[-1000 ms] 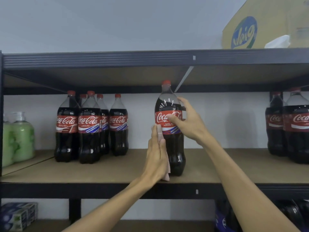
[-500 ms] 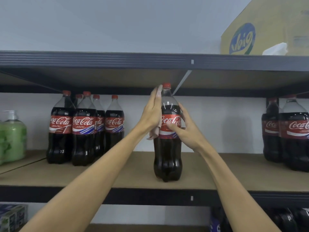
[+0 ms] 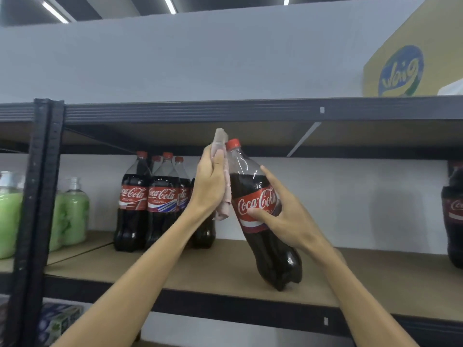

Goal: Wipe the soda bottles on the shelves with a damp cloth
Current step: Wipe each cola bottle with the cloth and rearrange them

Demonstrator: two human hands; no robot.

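Bottle [image 3: 259,205] tilted on shelf [image 3: 200,269], cap leaning left toward left hand [image 3: 210,186], which lies flat and presses cloth [image 3: 226,196] to the neck. Right hand [image 3: 290,216] grip clamped round the label.

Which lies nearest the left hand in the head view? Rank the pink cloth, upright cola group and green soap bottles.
1. pink cloth, pressed under the left hand.
2. upright cola group, standing just to its left.
3. green soap bottles, far left.

Glossy clear plastic Coca-Cola bottle [image 3: 260,214], soft pink cloth [image 3: 223,191], matt brown board shelf [image 3: 200,274] edged with dark ribbed metal frame [image 3: 42,196].
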